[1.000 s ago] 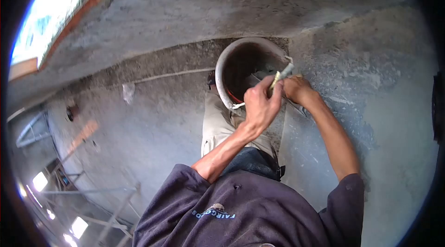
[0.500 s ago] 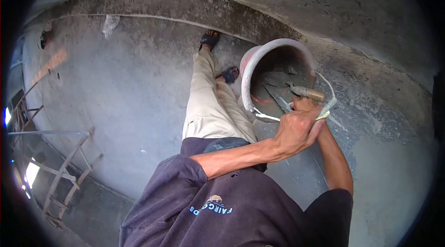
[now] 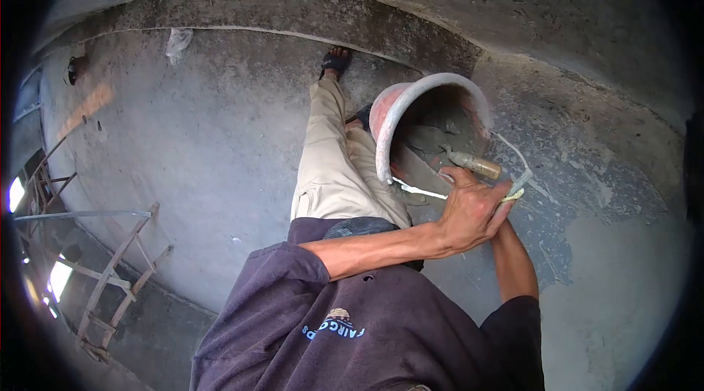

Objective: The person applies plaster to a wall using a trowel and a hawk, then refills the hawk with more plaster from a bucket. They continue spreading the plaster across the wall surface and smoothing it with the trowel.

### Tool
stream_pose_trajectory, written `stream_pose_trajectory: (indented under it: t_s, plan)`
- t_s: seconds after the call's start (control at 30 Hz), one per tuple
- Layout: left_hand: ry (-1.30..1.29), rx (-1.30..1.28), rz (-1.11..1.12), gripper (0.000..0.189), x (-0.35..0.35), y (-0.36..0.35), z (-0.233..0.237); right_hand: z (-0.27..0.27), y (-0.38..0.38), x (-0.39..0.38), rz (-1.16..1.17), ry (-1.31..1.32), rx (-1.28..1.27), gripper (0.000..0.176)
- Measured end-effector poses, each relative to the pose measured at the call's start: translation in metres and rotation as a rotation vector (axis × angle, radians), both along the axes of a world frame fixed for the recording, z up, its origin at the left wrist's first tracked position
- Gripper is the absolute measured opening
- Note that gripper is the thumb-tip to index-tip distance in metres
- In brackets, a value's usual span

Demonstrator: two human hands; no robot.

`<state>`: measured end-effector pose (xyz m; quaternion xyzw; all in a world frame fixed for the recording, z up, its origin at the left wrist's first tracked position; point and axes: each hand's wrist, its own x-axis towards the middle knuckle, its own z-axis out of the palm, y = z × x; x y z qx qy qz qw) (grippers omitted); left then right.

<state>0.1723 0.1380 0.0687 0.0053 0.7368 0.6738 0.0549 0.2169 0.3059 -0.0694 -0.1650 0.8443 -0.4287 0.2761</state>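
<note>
A pinkish bucket (image 3: 387,114) with a whitish rim tips its mouth toward me, with grey wet material inside. My left hand (image 3: 473,211) is closed on the bucket's thin pale handle (image 3: 522,171), below the rim. Inside the mouth rests a trowel with a wooden grip (image 3: 485,166), its blade end toward the grey material. My right hand (image 3: 457,174) is mostly hidden behind the left one; its bent fingers show beside the trowel grip, near a flat grey edge, and what they hold is unclear.
My sandalled foot (image 3: 336,62) stands by a dark raised ledge (image 3: 293,13). A clear plastic scrap (image 3: 178,44) lies on the grey surface (image 3: 198,149). Wooden frames (image 3: 110,273) stand at lower left.
The bucket has shifted slightly left and down in view, and its mouth is turned a little. My right hand has drawn back from the bucket's inside and is now largely covered by my left.
</note>
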Motion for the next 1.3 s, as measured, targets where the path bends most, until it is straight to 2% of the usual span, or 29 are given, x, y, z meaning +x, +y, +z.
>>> stream_pose_trajectory:
  t_s: [0.3, 0.43, 0.57, 0.63, 0.77, 0.93, 1.0, 1.03, 1.17, 1.23, 1.3]
  plan:
    - [-0.043, -0.028, -0.016, 0.019, 0.009, -0.008, 0.007, 0.018, -0.011, 0.041, -0.135, -0.174, -0.052, 0.03]
    - [-0.161, -0.125, -0.007, 0.024, -0.011, -0.031, 0.031, 0.051, -0.007, 0.047, -0.26, -0.163, -0.055, 0.031]
    - [-0.207, -0.089, 0.045, 0.025, -0.033, -0.043, 0.06, 0.092, 0.0, 0.062, -0.446, -0.122, -0.048, 0.031]
    - [-0.202, 0.023, 0.066, 0.026, -0.042, -0.043, 0.058, 0.114, 0.005, 0.066, -0.546, -0.081, -0.046, 0.032]
    - [-0.149, 0.167, -0.014, 0.025, -0.067, -0.049, 0.097, 0.172, 0.036, 0.041, -0.747, 0.1, -0.011, 0.033]
    - [-0.06, 0.19, -0.126, 0.022, -0.094, -0.054, 0.116, 0.263, 0.084, 0.004, -0.963, 0.395, 0.028, 0.034]
    - [0.025, 0.17, -0.102, 0.026, -0.115, -0.063, 0.104, 0.286, 0.081, -0.001, -1.019, 0.436, 0.014, 0.034]
    - [-0.022, 0.076, -0.108, 0.028, -0.127, -0.071, 0.098, 0.295, 0.076, -0.003, -1.047, 0.445, 0.002, 0.034]
    - [-0.025, 0.168, -0.098, 0.027, -0.147, -0.081, 0.081, 0.32, 0.05, 0.001, -1.158, 0.423, -0.036, 0.035]
    - [-0.075, 0.11, -0.153, 0.025, -0.157, -0.087, 0.056, 0.331, 0.033, 0.0, -1.205, 0.396, -0.048, 0.036]
    - [-0.095, 0.195, -0.167, 0.025, -0.162, -0.086, 0.044, 0.354, 0.024, -0.003, -1.253, 0.365, -0.054, 0.036]
